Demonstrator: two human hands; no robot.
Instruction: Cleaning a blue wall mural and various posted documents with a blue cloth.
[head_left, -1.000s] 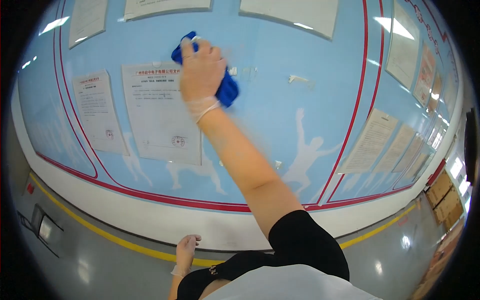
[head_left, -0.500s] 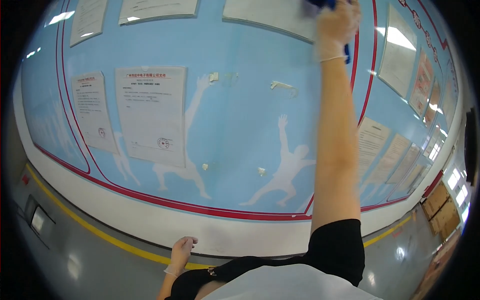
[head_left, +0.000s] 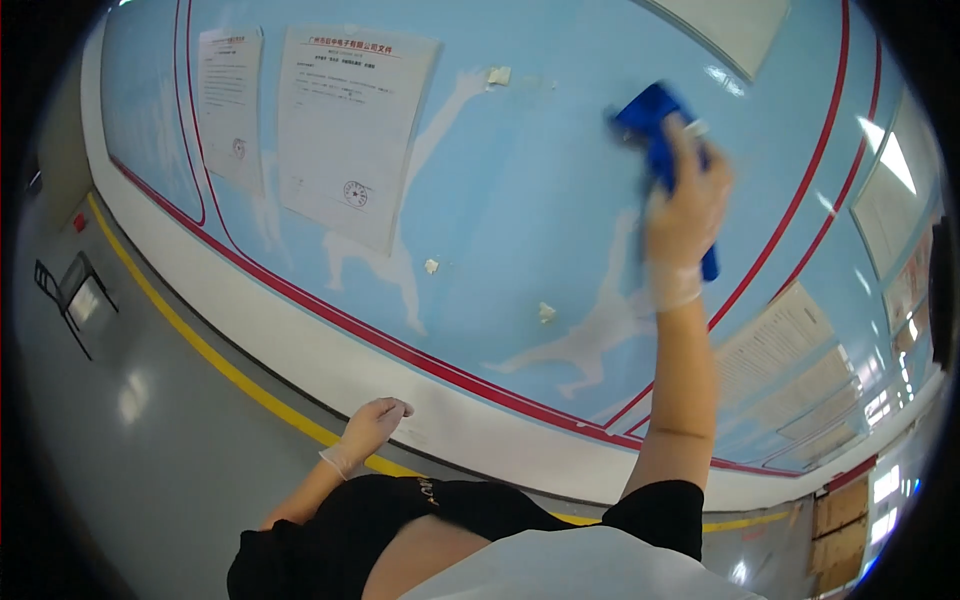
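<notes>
My right hand [head_left: 688, 215], in a clear glove, reaches up to the light blue wall board [head_left: 520, 190]. It is closed round a dark blue cloth [head_left: 655, 118], which lies against the board's upper right part. The hand is slightly blurred. Below the cloth a white printed figure is partly hidden by my wrist. My left hand [head_left: 372, 428], gloved too, hangs low in front of the white lower wall, its fingers curled together and nothing visible in them. Off-white adhesive remnants stick to the board: one at the upper middle [head_left: 499, 76], one at the lower middle [head_left: 546, 312] and a smaller one [head_left: 431, 266].
Paper notices hang at left, including a large sheet [head_left: 350, 130] with a red heading. A clear-fronted holder [head_left: 735, 30] is above right, more sheets [head_left: 775, 340] at right. A black chair [head_left: 75, 290] stands on the grey floor beyond a yellow line [head_left: 215, 362].
My right hand has come down with the blue cloth from the holder at the top onto the bare blue surface. The view has tilted and shifted. My left hand stays low, fingers curled.
</notes>
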